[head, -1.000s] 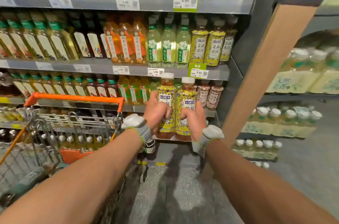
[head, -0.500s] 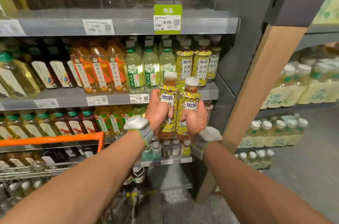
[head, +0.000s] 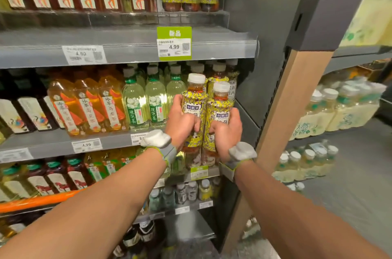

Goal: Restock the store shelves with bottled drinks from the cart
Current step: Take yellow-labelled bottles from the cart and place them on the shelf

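**Two tea bottles held up at the shelf face, one per hand**

- Left hand [head: 182, 125] is wrapped round the waist of the left bottle [head: 194, 99]. Right hand [head: 226, 131] is wrapped the same way round the right bottle [head: 219, 108]. Both bottles are upright, white caps up, bodies touching.
- Matching bottles [head: 218, 75] stand directly behind the grip, at the shelf's right end. More of the label sits on the shelf above the grip.
- The shelf lip [head: 53, 145] runs below the knuckles. The grey side panel [head: 265, 46] is close to the right of the right hand.
- The orange cart handle [head: 38, 200] is low and left of the grip.

Judgement: this is the placing step.
- Clear the bases over the lip before pushing in.
- Seat one bottle at a time, labels outward.
- Keep the caps from knocking the row behind.
- Mind the right knuckles against the panel.
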The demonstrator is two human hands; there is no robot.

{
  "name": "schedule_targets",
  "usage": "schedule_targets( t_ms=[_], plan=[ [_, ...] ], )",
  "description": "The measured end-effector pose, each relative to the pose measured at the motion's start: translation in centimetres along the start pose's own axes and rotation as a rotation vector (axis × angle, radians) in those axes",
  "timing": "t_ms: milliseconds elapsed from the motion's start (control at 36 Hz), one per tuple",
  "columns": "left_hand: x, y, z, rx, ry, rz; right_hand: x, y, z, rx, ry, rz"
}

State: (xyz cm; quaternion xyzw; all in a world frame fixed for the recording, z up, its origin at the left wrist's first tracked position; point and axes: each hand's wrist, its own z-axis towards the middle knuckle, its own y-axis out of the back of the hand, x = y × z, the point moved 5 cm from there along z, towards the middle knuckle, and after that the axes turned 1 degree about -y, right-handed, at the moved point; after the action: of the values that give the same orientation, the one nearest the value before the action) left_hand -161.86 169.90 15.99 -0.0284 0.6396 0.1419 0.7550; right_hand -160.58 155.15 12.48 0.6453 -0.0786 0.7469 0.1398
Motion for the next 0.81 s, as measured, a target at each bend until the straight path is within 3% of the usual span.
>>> schedule_targets(
  t_ms=[222, 556, 806],
  plan=[
    [-1.1, -1.0, 2.2, -0.078, -0.066, -0.064, 2.7, 3.5, 4.0, -0.184, 0.113, -0.050],
    [-0.6, -1.5, 3.1, -0.091, -0.101, -0.063, 3.2, 3.0, 7.3, -0.194, 0.202, -0.033],
    [-0.6, -1.4, 3.3, -0.047, -0.089, -0.039, 2.7, 2.7, 10.0, -0.218, 0.119, -0.050]
  ],
)
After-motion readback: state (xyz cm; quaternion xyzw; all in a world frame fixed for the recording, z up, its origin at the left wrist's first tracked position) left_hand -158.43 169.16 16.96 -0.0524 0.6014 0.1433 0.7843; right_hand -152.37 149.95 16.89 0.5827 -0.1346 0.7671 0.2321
